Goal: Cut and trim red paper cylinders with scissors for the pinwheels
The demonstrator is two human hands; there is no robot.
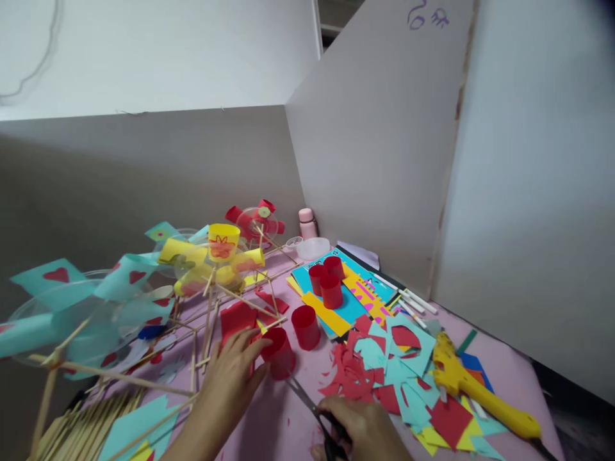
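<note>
My left hand [230, 378] grips a red paper cylinder [279, 353] lying tilted on the pink table [283, 422]. My right hand [362, 429] is shut on a pair of scissors [307, 400], whose blades point up-left toward that cylinder. A second red cylinder [305, 326] stands upright just behind it. Three more red cylinders [329, 278] stand on a stack of blue and yellow paper sheets [348, 301].
Red and teal paper scraps [384, 371] lie right of my hands. A yellow glue gun [473, 387] rests at the right. Paper pinwheels on wooden sticks [211, 262] crowd the left. A pink bottle [307, 224] and clear lids stand by white partition boards.
</note>
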